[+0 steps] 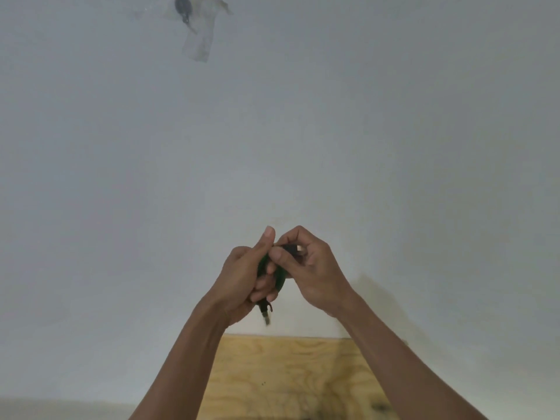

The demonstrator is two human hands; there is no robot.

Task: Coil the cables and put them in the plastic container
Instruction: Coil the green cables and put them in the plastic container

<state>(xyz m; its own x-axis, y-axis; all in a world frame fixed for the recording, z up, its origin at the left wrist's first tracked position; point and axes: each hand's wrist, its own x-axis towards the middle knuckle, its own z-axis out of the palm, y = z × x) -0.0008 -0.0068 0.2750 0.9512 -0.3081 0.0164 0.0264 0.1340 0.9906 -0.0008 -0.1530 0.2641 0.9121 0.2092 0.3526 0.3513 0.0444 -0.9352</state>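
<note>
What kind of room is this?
Probably a plain workroom or workshop corner, though little shows. There's a bare white wall, a raw plywood table, and something black taped to the wall. Both hands hold a green cable.

Plywood board [291, 377], taped wall hook [182, 9]

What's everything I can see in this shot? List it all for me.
cable: one, green, coiled between both hands, a plug dangling below
connector: one, black, pinched at the right fingertips
wooden board: one, pale plywood, bottom centre
wall: one, white-grey, fills the background
taped patch: one, clear tape over a dark spot, top left on the wall
left hand: one, gripping the coil
right hand: one, holding the connector end
</note>
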